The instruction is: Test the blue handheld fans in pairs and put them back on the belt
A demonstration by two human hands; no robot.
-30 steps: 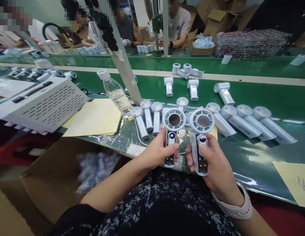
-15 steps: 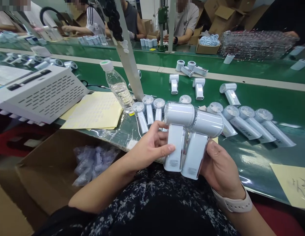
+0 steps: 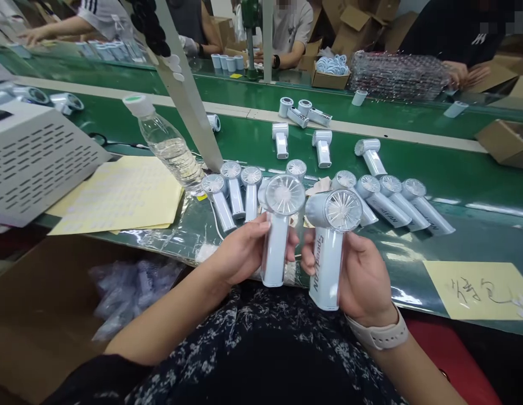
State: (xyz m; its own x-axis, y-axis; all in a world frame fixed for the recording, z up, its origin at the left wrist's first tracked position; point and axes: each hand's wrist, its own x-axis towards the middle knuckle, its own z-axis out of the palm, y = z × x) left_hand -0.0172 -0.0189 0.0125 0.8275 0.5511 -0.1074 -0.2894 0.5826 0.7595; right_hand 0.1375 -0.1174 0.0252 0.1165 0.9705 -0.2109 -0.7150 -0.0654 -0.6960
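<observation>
Head view: my left hand [image 3: 246, 252] grips one fan [image 3: 275, 253], my right hand [image 3: 368, 277] another fan [image 3: 325, 275], both newly turned, bringing finned ends [image 3: 343, 210] into sight.

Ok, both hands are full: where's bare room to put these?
The bench is bare between the row of four fans and the handwritten sheet; so is the green belt between the fan behind that row and the open carton. It's crowded left of the held fans: three fans, a bottle, yellow papers.
</observation>
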